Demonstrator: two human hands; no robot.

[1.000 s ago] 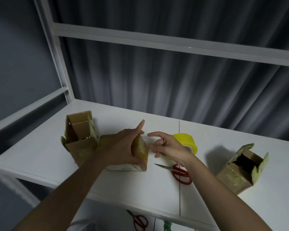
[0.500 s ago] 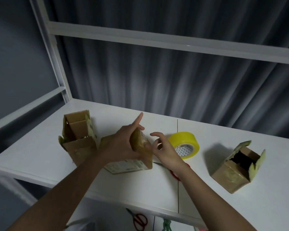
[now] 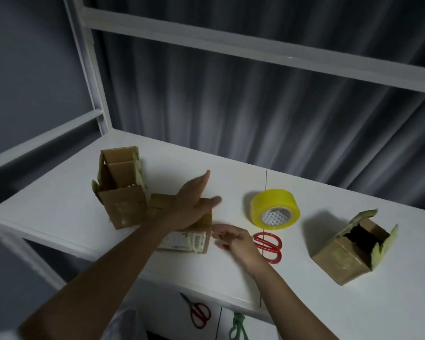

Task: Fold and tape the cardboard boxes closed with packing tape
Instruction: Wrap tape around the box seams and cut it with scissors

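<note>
A small cardboard box (image 3: 192, 241) lies on the white table (image 3: 71, 212) in front of me. My left hand (image 3: 194, 204) presses flat on its top with straight fingers. My right hand (image 3: 233, 239) hovers just right of the box, fingers relaxed and holding nothing. A roll of yellow packing tape (image 3: 275, 209) stands to the right, with red-handled scissors (image 3: 268, 246) below it. An open box (image 3: 120, 190) stands upright at the left. Another open box (image 3: 351, 249) lies tilted at the right.
White frame bars (image 3: 231, 47) run above and at the left of the table. A grey curtain hangs behind. Below the table's front edge lie a second pair of red scissors (image 3: 199, 312) and a green cord (image 3: 237, 327).
My left hand has pushed the box flap down and now lies flat on it. My right hand has drawn back from the flap, lower and toward me. The view has shifted slightly.
</note>
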